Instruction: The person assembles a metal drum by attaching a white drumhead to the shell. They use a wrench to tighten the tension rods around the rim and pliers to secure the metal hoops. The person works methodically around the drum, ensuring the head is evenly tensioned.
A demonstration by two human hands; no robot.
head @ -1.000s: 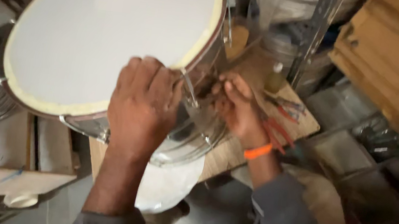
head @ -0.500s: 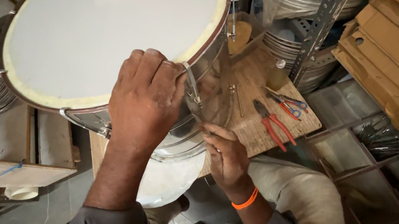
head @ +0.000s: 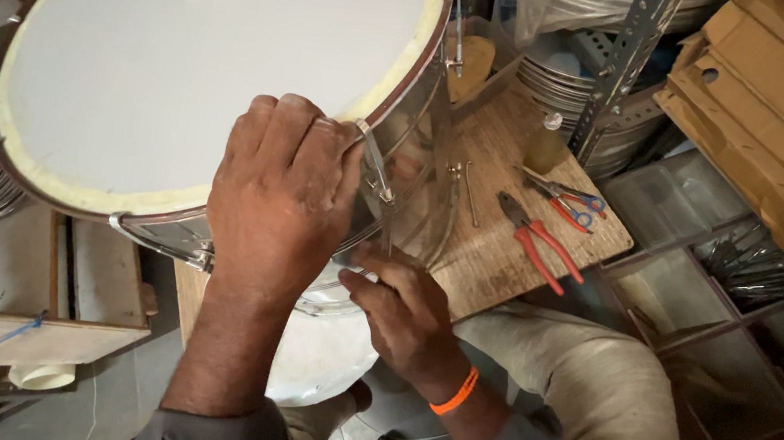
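left hand (head: pixel 282 198) clamped on drum (head: pixel 202 54) rim | right hand (head: pixel 404 318) below it, pinching tension rod (head: pixel 387 229)

Left hand (head: pixel 282 198): palm down over the rim of the drum (head: pixel 202 54), fingers curled on the hoop beside a metal tension hook (head: pixel 375 169).
Right hand (head: pixel 403 314): low at the shiny shell, fingertips pinching near the bottom hoop; orange wristband (head: pixel 457 394) showing.
Drum: tilted, white head facing up.
Wooden board (head: pixel 501 234): red-handled pliers (head: pixel 536 241) and smaller blue-and-red pliers (head: pixel 567 195) lying apart from both hands.
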